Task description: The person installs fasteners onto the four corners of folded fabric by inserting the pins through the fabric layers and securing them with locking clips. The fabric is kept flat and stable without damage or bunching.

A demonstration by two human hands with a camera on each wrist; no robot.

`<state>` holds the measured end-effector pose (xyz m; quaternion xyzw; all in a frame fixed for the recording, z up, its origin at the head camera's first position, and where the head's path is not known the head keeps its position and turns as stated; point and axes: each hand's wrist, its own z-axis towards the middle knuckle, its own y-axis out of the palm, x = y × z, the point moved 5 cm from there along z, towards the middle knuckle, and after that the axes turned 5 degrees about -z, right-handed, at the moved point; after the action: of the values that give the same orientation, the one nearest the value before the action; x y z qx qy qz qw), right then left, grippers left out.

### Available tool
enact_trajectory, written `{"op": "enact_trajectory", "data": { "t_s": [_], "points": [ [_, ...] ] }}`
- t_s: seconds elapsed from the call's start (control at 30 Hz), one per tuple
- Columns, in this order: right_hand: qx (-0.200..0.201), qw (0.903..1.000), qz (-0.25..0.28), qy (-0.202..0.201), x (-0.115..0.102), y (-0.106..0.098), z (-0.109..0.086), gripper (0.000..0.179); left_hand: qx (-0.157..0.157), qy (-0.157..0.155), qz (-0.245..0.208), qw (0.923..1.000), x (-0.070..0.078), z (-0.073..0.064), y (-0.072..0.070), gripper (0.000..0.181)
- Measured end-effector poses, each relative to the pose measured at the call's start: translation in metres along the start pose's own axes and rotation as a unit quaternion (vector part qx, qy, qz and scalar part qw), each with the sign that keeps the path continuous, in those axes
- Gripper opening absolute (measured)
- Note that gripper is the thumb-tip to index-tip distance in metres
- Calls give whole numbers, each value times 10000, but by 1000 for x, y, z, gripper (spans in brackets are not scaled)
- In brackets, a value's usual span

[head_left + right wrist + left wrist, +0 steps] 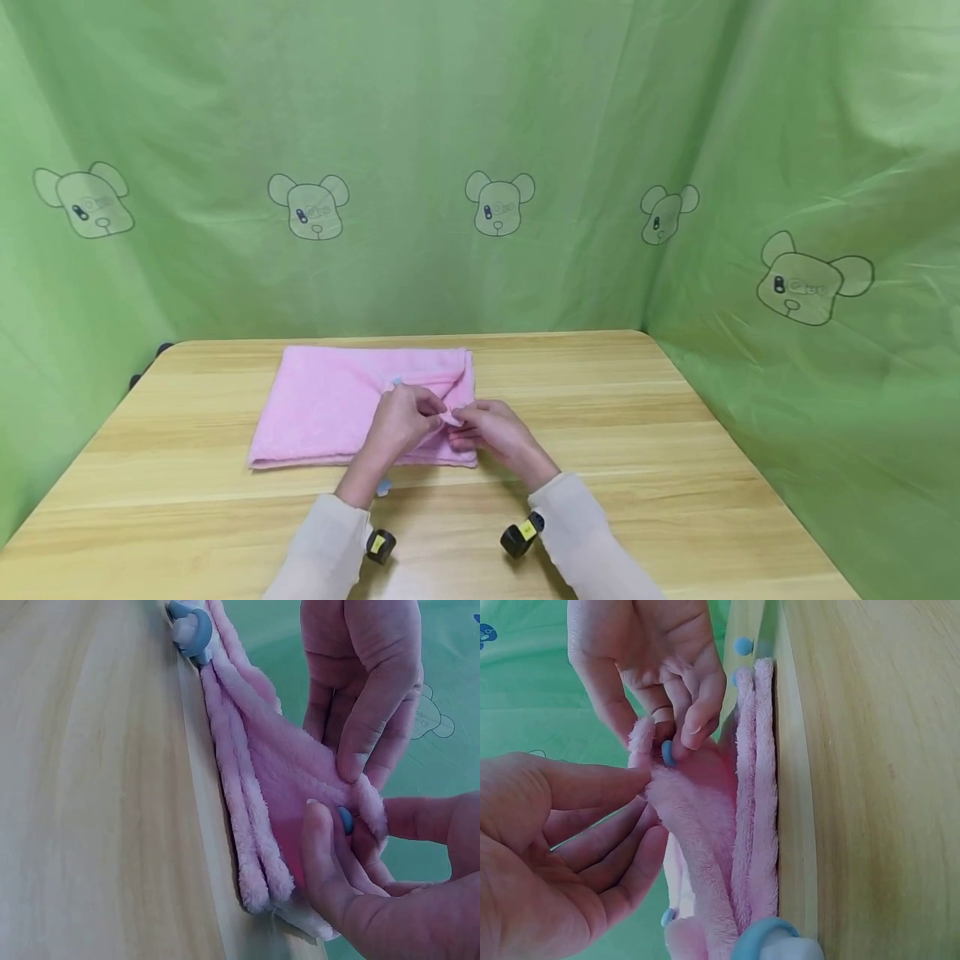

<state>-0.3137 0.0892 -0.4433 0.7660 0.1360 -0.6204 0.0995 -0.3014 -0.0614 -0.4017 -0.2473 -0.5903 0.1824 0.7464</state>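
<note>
A folded pink plush cloth (322, 408) lies on the table, its right part lifted between both hands. With thumb and fingers my left hand (405, 421) pinches the raised edge, seen closely in the left wrist view. Opposite it, my right hand (495, 429) pinches the same edge; a small blue ring-like piece (345, 820) shows at the cloth between its fingers. How that piece sits in the cloth is partly hidden by fingers. Close to the left wrist, a blue-and-white piece (384, 487) lies in front of the cloth.
Another light-blue piece (397, 381) is by the cloth behind the left hand. The wooden table (600, 400) extends to both sides. Green curtains (405, 108) with bear-head drawings enclose its back and sides. Black wrist cameras (381, 546) are strapped near both sleeves.
</note>
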Motion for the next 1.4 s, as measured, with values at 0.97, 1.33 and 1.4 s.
{"op": "enact_trajectory", "data": {
  "t_s": [0.97,1.33,1.4],
  "points": [
    [200,9997,29,-133,1,-2,2,26,-393,-301,456,9977,-15,-9,-28,6],
    [121,9997,-68,-180,1,-1,0,25,-1132,-975,1425,9785,-26,-36,-62,16],
    [119,9998,-62,-175,1,-1,0,25,-1315,-1153,1565,9721,-27,-40,-64,17]
  ]
}}
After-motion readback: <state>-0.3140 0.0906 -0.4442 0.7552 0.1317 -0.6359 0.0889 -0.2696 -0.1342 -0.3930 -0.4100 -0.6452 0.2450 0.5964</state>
